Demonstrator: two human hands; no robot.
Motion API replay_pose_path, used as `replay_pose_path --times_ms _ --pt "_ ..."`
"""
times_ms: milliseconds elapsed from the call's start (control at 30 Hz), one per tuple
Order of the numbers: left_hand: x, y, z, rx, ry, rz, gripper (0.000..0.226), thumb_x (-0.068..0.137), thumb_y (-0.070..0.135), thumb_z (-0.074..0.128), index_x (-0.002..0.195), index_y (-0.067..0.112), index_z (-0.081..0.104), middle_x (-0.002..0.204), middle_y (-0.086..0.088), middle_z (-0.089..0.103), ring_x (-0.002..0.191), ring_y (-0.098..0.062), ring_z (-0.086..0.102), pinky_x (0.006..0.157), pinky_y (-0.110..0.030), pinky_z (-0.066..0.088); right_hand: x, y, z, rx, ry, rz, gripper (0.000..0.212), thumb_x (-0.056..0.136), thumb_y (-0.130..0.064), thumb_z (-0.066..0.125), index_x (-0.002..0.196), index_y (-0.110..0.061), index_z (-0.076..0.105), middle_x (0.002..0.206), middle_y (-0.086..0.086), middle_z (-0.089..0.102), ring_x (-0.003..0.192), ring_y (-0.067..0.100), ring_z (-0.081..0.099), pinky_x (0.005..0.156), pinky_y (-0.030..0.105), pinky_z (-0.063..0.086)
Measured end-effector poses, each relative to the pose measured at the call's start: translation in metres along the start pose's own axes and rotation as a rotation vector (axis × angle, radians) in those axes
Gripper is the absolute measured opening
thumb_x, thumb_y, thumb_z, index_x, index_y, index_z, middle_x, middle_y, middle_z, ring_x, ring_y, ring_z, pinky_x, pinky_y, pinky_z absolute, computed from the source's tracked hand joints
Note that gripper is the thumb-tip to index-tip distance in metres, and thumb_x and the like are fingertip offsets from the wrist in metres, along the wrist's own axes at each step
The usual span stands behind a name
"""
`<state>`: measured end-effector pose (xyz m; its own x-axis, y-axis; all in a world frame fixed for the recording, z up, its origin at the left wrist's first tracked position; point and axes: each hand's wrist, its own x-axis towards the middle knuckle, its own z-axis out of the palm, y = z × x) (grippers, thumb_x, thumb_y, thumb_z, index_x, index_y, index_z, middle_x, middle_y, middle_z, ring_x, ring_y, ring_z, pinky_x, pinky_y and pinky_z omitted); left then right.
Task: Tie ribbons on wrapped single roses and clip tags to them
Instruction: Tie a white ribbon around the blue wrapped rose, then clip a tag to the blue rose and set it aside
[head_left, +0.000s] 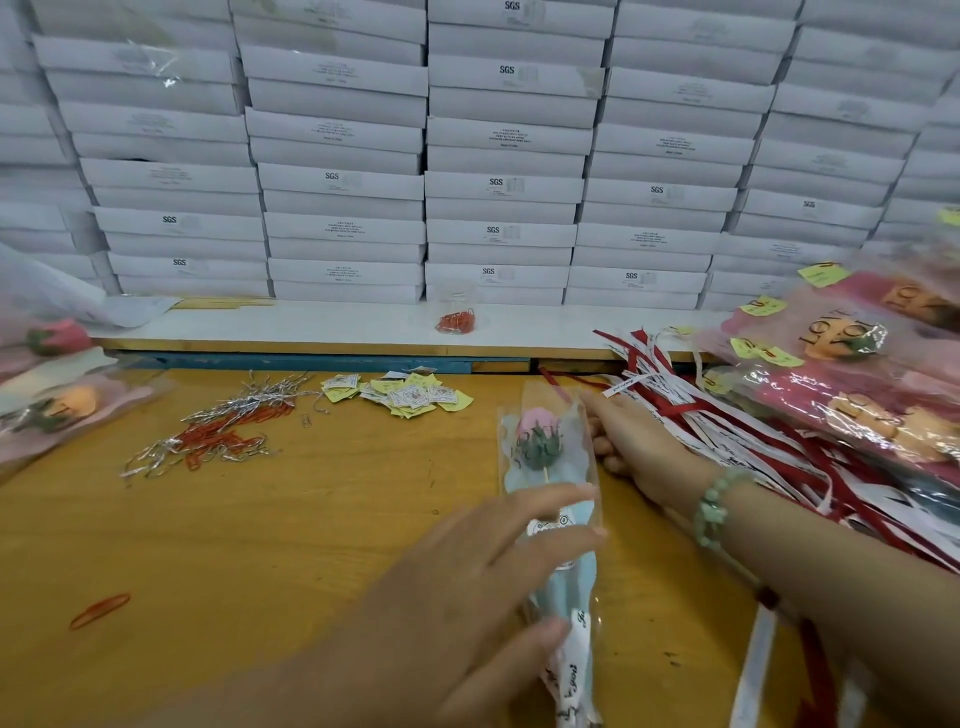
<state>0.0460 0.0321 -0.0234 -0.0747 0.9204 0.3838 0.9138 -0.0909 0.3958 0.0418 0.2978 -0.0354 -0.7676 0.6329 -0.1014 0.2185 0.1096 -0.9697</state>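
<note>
A single pink rose in a clear and pale blue sleeve (540, 447) lies lengthwise on the wooden table (311, 519), bloom pointing away from me. A white printed ribbon (574, 660) hangs at its stem end. My left hand (483, 582) rests on the lower half of the sleeve, fingers spread, thumb by the ribbon. My right hand (631, 441), wearing a green bead bracelet, touches the sleeve's right edge near the bloom. Yellow and white tags (410, 395) lie in a loose heap further back. Red clips and silver twist ties (223, 431) lie at the left.
A pile of red and white ribbons (727, 415) spreads on the right, with finished tagged roses (857, 374) stacked beyond. Unfinished wrapped roses (57, 400) lie at the far left. A cup of red clips (456, 314) stands on a white ledge. Stacked white boxes (498, 156) form the back wall.
</note>
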Motion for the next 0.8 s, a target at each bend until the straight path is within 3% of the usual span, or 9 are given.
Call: replay_pose_path --times_ms 100,167,267,367,467,533,600,667,800 --pt "-0.002 -0.025 0.005 0.153 -0.100 -0.037 0.055 0.093 0.065 0.009 0.147 0.053 0.013 0.150 0.043 -0.009 0.141 0.013 -0.011 0.115 -0.025 0.000 0.016 -0.002 0.013 -0.071 0.172 -0.120 0.026 0.099 -0.041 0.050 0.104 -0.016 0.057 0.081 0.000 0.057 0.068 0.015 0.054 0.054 0.023 0.039" --pt "0.001 -0.030 0.004 0.125 -0.144 -0.077 0.057 0.093 0.067 0.007 0.148 0.052 0.015 0.150 0.044 -0.009 0.140 0.013 -0.016 0.111 -0.025 -0.003 0.024 -0.001 0.023 -0.166 0.261 -0.223 0.028 0.099 -0.039 0.050 0.107 -0.017 0.063 0.094 -0.004 0.064 0.083 0.014 0.060 0.065 0.026 0.042" --pt "0.001 -0.032 0.008 0.132 -0.143 -0.070 0.056 0.095 0.068 0.005 0.147 0.050 0.018 0.152 0.041 -0.002 0.142 0.010 -0.012 0.109 -0.024 -0.002 0.028 0.000 0.038 -0.266 0.290 -0.236 0.030 0.096 -0.037 0.056 0.083 -0.015 0.072 0.076 -0.001 0.068 0.060 0.012 0.053 0.055 0.024 0.037" --pt "0.000 -0.035 0.009 0.115 -0.099 -0.123 0.057 0.091 0.072 0.002 0.145 0.056 0.011 0.151 0.043 -0.001 0.141 0.013 -0.011 0.109 -0.021 -0.003 0.028 0.001 0.046 -0.301 0.303 -0.272 0.038 0.091 -0.029 0.061 0.063 -0.005 0.070 0.067 0.015 0.068 0.056 0.019 0.053 0.058 0.026 0.041" --pt "0.002 -0.038 0.005 0.095 -0.087 -0.178 0.052 0.090 0.071 0.005 0.140 0.063 0.013 0.147 0.048 -0.003 0.138 0.017 -0.013 0.104 -0.005 -0.012 0.024 0.000 0.048 -0.249 0.132 -0.360 0.042 0.090 -0.022 0.062 0.059 0.007 0.064 0.060 0.020 0.065 0.054 0.021 0.054 0.063 0.022 0.043" --pt "0.002 -0.038 0.003 0.095 -0.097 -0.211 0.050 0.088 0.071 0.003 0.137 0.066 0.013 0.146 0.049 -0.006 0.137 0.018 -0.014 0.103 -0.003 -0.014 0.019 -0.002 0.047 -0.241 -0.047 -0.393 0.048 0.093 -0.025 0.063 0.058 0.007 0.062 0.051 0.011 0.060 0.048 0.012 0.052 0.063 0.012 0.041" --pt "0.002 -0.039 0.002 0.104 -0.100 -0.211 0.055 0.088 0.071 0.002 0.140 0.061 0.017 0.148 0.046 -0.002 0.139 0.016 -0.013 0.110 -0.012 -0.009 0.018 -0.004 0.047 -0.196 -0.083 -0.415 0.046 0.095 -0.027 0.060 0.063 0.005 0.064 0.055 0.002 0.061 0.046 0.003 0.049 0.062 0.012 0.039" --pt "0.001 -0.040 0.002 0.125 -0.086 -0.189 0.061 0.090 0.069 0.004 0.143 0.051 0.027 0.149 0.041 0.011 0.142 0.012 -0.007 0.116 -0.020 -0.003 0.016 -0.007 0.046 -0.133 -0.037 -0.427 0.036 0.099 -0.025 0.054 0.074 -0.004 0.069 0.071 -0.003 0.066 0.055 0.002 0.052 0.062 0.018 0.039" --pt "-0.001 -0.041 0.003 0.175 -0.016 -0.112 0.057 0.098 0.061 0.011 0.135 0.039 0.047 0.139 0.031 0.037 0.141 0.006 0.013 0.116 -0.020 0.008 0.012 -0.009 0.050 -0.263 -0.152 -0.443 0.032 0.103 -0.036 0.040 0.115 -0.023 0.067 0.113 -0.018 0.063 0.103 -0.005 0.053 0.079 0.013 0.038"
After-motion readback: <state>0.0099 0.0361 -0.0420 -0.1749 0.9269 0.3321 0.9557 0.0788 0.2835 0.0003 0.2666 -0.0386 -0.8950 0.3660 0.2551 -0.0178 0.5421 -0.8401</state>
